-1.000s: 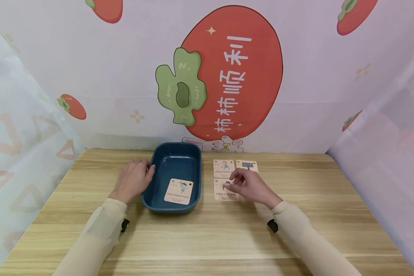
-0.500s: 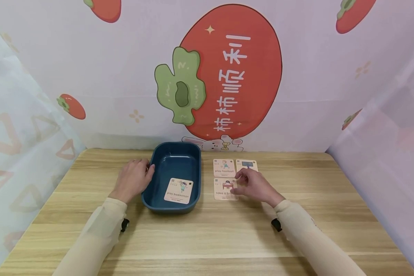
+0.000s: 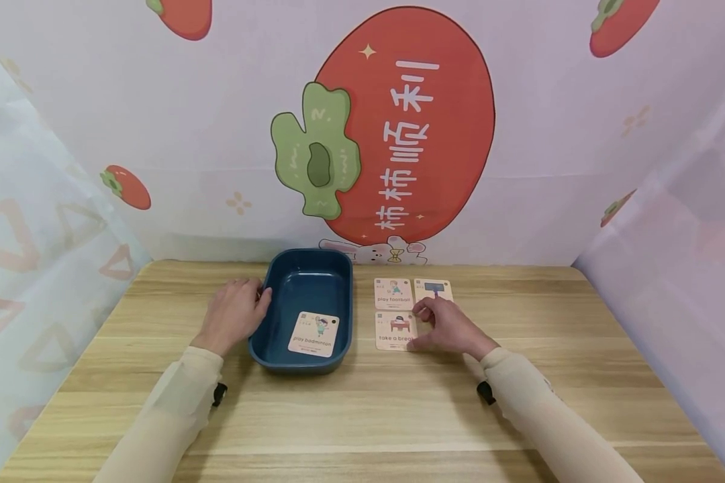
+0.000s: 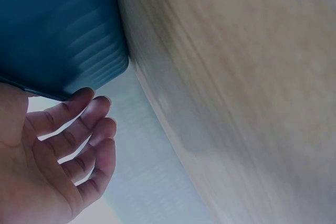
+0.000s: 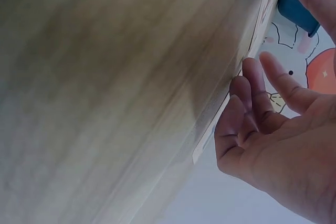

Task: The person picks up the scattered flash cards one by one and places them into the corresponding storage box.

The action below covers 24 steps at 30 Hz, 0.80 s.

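My left hand (image 3: 232, 314) holds the left rim of a dark blue rectangular tray (image 3: 256, 349). In the left wrist view its thumb lies over the rim, and the index fingertip (image 4: 81, 95) meets the outer wall. My right hand (image 3: 450, 327) is at the right edge of a square "take a break" card (image 3: 393, 327) lying flat; its thumb is by the lower right corner and its fingers by the upper right. Above it lie a "play football" card (image 3: 392, 293) and a card picturing a blue table (image 3: 433, 287), partly hidden by my fingers.
A "play badminton" card (image 3: 314, 334) lies inside the tray at its near end. The cards and tray are on a wood-grain table (image 3: 350, 422). A printed cloth (image 3: 217, 134) with persimmon pictures hangs right behind the table's far edge.
My right hand has drawn back rightward off the "take a break" card, uncovering its picture and words; its thumb has dropped toward the lower corner. Left hand and tray stay put.
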Tool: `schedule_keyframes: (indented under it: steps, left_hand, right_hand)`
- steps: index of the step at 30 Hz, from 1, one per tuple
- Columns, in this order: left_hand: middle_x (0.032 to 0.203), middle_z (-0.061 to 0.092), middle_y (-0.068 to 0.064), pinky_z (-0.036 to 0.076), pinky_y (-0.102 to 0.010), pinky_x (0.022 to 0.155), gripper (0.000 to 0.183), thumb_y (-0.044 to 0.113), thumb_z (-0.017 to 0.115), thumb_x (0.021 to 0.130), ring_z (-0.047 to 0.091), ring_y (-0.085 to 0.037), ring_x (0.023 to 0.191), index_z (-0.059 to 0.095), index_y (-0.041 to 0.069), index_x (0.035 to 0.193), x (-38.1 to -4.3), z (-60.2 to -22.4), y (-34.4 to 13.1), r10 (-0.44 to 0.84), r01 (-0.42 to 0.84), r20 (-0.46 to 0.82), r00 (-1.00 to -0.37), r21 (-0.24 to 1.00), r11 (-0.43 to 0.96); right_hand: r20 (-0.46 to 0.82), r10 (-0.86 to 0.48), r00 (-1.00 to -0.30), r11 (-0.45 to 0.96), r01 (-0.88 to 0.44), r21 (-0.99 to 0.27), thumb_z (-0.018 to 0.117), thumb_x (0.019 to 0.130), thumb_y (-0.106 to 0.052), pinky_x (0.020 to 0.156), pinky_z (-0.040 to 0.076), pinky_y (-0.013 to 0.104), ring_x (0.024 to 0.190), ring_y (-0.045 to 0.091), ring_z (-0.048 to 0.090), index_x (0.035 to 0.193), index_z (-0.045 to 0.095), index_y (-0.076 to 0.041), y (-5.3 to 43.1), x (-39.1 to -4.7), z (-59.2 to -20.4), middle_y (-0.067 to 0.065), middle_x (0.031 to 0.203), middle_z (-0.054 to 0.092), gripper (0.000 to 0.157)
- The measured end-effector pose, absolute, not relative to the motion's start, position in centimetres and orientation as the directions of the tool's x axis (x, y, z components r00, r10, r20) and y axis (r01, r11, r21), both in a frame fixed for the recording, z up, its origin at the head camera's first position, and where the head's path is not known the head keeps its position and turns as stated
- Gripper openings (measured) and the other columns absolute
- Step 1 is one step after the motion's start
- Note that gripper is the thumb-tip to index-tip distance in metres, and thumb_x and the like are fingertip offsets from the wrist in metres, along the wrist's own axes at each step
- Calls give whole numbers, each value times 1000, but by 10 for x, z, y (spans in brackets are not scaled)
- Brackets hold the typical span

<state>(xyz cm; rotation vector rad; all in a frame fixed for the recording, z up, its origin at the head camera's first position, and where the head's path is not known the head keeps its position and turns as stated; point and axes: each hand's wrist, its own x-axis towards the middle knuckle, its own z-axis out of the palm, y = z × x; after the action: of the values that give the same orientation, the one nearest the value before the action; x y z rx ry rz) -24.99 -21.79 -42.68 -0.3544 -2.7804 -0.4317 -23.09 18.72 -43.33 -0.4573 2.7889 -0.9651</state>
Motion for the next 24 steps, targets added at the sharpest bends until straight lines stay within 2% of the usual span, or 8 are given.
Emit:
schedule_keyframes:
  steps: [9,24]
  left_hand:
    - [76,59,-10,48,-46,64,28,25,56,103,56,-33,74,63,2,87,-250,-427,-218,192,285,333,-923,256,924]
    - [75,58,-9,48,-46,62,28,25,56,102,56,-33,73,63,2,87,-249,-428,-218,199,292,342,-918,246,924]
  right_hand:
    - [-56,-338,-939,783,-248,-570,98,63,-34,82,44,38,91,24,50,120,64,0,186,-233,-436,9,101,58,74]
    - [-59,-341,-938,804,-259,-536,99,61,-36,84,43,41,93,25,49,118,64,-3,187,-235,-440,8,100,57,74]
